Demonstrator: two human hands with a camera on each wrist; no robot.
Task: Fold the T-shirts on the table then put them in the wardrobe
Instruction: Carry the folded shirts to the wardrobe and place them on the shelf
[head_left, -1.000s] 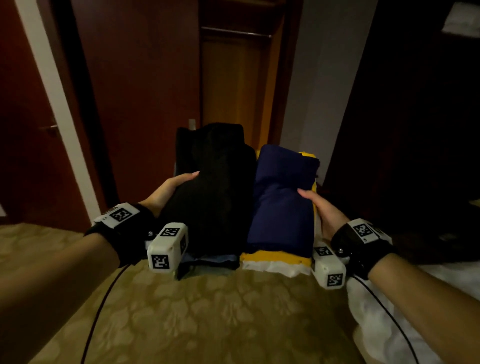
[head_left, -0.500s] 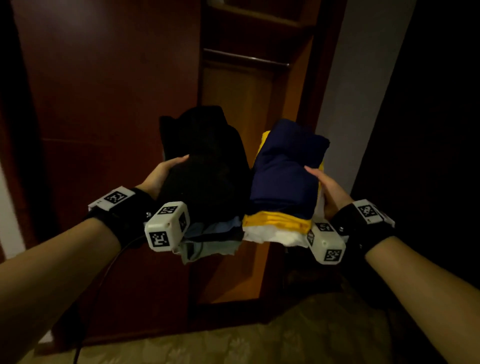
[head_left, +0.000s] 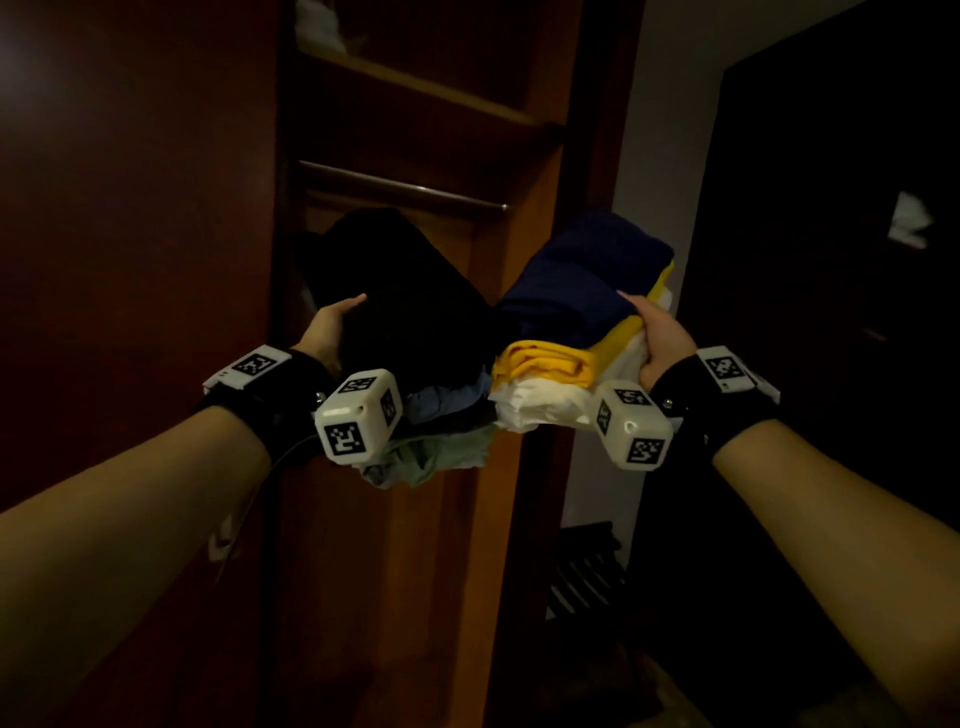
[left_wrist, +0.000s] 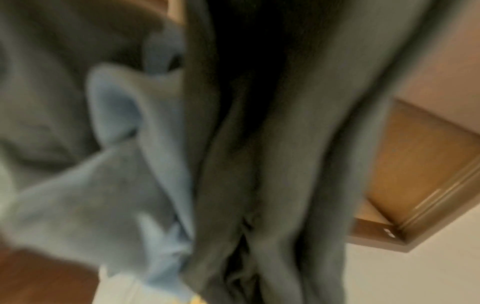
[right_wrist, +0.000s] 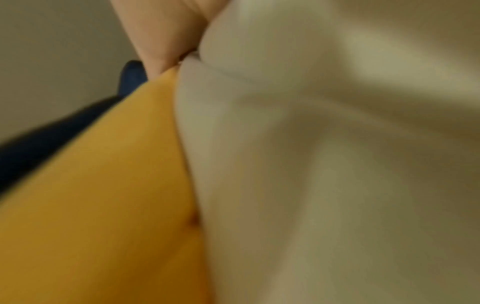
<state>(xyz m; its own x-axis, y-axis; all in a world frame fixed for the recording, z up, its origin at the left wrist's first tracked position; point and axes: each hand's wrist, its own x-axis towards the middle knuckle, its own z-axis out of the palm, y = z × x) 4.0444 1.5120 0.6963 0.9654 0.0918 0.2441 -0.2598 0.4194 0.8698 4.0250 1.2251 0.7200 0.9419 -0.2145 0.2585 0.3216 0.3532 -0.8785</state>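
Note:
In the head view I hold two stacks of folded T-shirts up in front of the open wardrobe (head_left: 415, 156). My left hand (head_left: 332, 327) grips the left stack, with a black shirt (head_left: 410, 301) on top and light blue (head_left: 447, 402) and pale green (head_left: 441, 457) shirts beneath. My right hand (head_left: 660, 332) grips the right stack: a navy shirt (head_left: 576, 280) over a yellow (head_left: 550, 361) and a white one (head_left: 540, 408). The left wrist view is filled with blurred dark cloth (left_wrist: 272, 164) and light blue cloth (left_wrist: 124, 185). Yellow (right_wrist: 103, 195) and white (right_wrist: 324, 164) cloth fill the right wrist view, my thumb (right_wrist: 161, 35) pressed on top.
The wardrobe has a wooden shelf (head_left: 431, 85) and a metal hanging rail (head_left: 405, 187) just above the stacks. Its dark red door (head_left: 130, 260) stands at the left. A pale wall (head_left: 670, 156) and a dark doorway (head_left: 831, 312) lie at the right.
Both stacks have been lifted off the bed and carried up toward the wardrobe. The view has tilted upward, so the shelf and rail now sit just behind the shirts.

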